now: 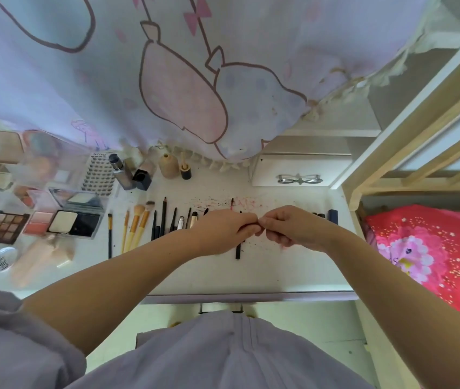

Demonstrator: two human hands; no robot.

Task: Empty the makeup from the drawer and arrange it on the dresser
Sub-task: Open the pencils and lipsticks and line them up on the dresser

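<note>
While my left hand (224, 230) and right hand (290, 227) meet fingertip to fingertip over the middle of the dresser top (293, 265), both have their fingers curled in a pinch around something small and dark between them, though I cannot make out what it is or which hand carries it. Just below the left hand a black pencil (238, 249) lies on the surface, its long axis running away from me toward the curtain, its near end sticking out past my knuckles; the left hand is plainly the nearer one to it. To the left of that, the row of brushes and liners (156, 224) lies in the same direction, side by side, so I judge the next piece should go down parallel, in the gap to the right of the pencil. Further left sit the palettes (4, 227) and compacts, and bottles (128, 172) stand at the back. The small drawer (299, 169) with the bow handle is behind my right hand, closed as far as I can see.
</note>
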